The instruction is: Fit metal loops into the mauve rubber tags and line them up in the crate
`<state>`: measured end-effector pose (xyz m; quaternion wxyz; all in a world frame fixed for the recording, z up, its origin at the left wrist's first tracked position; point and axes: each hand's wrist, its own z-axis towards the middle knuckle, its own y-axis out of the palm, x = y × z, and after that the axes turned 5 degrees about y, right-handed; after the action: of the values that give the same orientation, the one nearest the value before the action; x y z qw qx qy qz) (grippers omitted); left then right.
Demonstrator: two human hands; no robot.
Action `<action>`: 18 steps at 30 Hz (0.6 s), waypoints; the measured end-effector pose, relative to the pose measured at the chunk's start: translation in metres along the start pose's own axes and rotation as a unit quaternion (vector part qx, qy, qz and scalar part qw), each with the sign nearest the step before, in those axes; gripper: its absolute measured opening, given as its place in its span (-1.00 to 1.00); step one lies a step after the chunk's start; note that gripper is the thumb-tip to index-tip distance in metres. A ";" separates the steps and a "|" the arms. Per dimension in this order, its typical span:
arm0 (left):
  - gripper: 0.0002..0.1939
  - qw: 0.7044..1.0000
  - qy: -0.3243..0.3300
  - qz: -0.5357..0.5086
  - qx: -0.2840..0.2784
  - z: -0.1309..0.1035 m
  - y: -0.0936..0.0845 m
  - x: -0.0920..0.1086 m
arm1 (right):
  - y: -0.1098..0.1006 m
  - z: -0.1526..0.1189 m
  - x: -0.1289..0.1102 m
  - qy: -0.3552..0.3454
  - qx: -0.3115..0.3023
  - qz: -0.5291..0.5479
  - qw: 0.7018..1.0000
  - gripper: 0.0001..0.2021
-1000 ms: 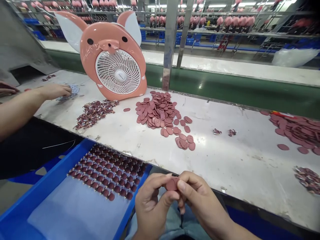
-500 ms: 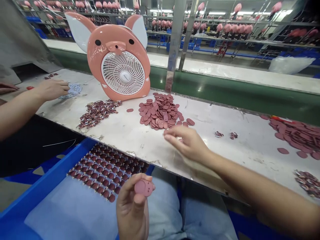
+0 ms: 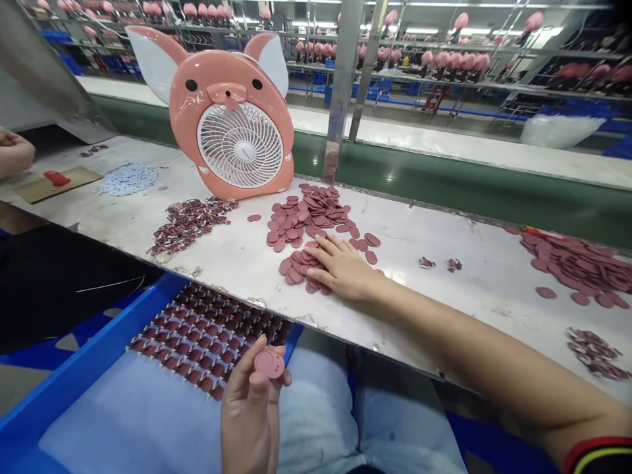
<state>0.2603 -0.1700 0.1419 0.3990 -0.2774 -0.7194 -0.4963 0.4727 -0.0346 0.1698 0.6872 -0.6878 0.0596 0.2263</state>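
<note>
Between thumb and fingers, my left hand (image 3: 251, 411) pinches a small oval dark-pink piece (image 3: 269, 364) with a raised rim and tiny holes, above my lap. My right hand (image 3: 345, 268) lies palm down on the bench, fingers spread, over part of a heap of similar oval pieces (image 3: 316, 214). Some loose ovals (image 3: 295, 268) lie under and beside its fingertips. Left of that heap is a pile of small brown-and-white parts (image 3: 190, 224). Below the bench edge, a blue bin (image 3: 113, 326) holds rows of assembled dark-red pieces (image 3: 207, 336) on a pale blue sheet.
A pink pig-shaped fan (image 3: 232, 125) stands behind the piles. On the right lie another oval heap (image 3: 577, 263) and a small parts pile (image 3: 595, 354). A co-worker's hand (image 3: 14, 155) is at far left, near light-blue bits (image 3: 129, 180). A metal post (image 3: 340, 92) rises behind the bench.
My right hand has opened and come down flat, spreading some ovals from the heap toward the bench's front edge. My left hand has shifted slightly left. The co-worker's hand has drawn back left.
</note>
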 end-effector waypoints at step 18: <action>-0.55 0.991 -0.128 -0.021 -0.025 0.002 0.020 -0.038 | -0.045 -0.061 0.105 0.231 0.392 0.093 0.886 -0.57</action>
<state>0.2960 -0.1609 0.1191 0.2862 -0.3337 -0.7576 -0.4824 0.5978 -0.0677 0.1666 0.8434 -0.3867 0.3640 0.0816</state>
